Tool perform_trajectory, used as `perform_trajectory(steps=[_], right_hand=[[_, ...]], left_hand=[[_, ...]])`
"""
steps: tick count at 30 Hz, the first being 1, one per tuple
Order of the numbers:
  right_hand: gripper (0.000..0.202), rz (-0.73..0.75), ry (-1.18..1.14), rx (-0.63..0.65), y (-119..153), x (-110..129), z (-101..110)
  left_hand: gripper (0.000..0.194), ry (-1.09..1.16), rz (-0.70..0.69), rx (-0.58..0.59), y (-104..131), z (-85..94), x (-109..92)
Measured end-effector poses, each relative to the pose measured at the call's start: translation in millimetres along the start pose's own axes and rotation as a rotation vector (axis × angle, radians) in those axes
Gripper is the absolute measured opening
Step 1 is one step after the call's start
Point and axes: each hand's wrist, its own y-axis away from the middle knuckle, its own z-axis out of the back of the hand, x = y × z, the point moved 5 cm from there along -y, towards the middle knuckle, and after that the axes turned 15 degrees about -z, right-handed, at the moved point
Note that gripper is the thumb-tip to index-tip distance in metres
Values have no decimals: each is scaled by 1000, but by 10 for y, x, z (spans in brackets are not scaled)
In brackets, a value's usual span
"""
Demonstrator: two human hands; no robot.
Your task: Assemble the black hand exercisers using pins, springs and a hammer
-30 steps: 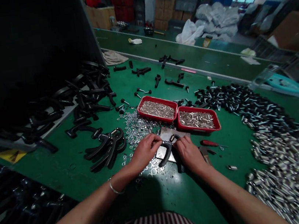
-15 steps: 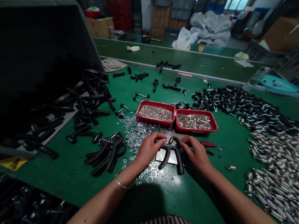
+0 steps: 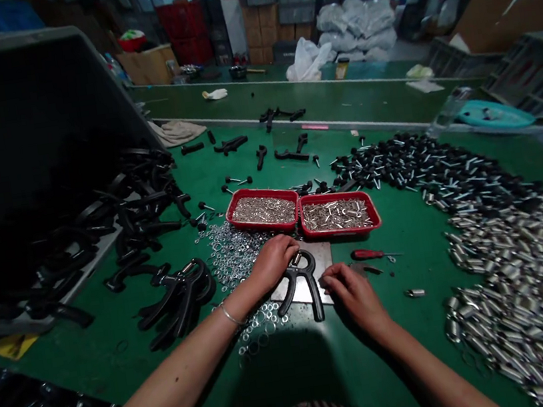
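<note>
A black hand gripper (image 3: 313, 292) with two curved handles and a small metal cylinder at its looped top lies over a metal plate (image 3: 326, 258), handles toward me. My left hand (image 3: 273, 261) is closed at the upper left of the hand gripper, its fingertips pinching beside the cylinder. Just right of the plate, my right hand (image 3: 356, 294) stays apart from the hand gripper with fingers pressed together; whatever is between them is too small to make out. Beyond the plate sit two red trays, the left tray (image 3: 299, 221) of tiny metal bits and the right tray (image 3: 378, 221) of small pins.
A red-handled screwdriver (image 3: 367, 254) and a loose metal cylinder (image 3: 415, 292) lie to the right. Metal cylinders (image 3: 528, 302) and black-headed bolts (image 3: 411, 160) are heaped farther right. Washers (image 3: 232, 253), assembled hand grippers (image 3: 183, 296) and a grey crate (image 3: 76, 39) of black handles occupy the left.
My right hand has drawn away from the hand gripper, toward me and clear of its right side. My left hand stays at its top. The camera view has shifted.
</note>
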Motion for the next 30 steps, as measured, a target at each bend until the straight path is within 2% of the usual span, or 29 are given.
perform_trajectory(steps=[6, 12, 24, 30], right_hand=[[16, 22, 65, -10, 41, 124, 15], [14, 16, 69, -20, 40, 145, 19], [14, 1, 54, -20, 45, 128, 16], [15, 6, 60, -33, 77, 170, 33]], left_hand=[[14, -126, -3, 82, -45, -22, -49], [14, -233, -86, 148, -72, -26, -112], [16, -241, -90, 137, -79, -14, -149], [19, -324, -151, 189, -88, -56, -182]])
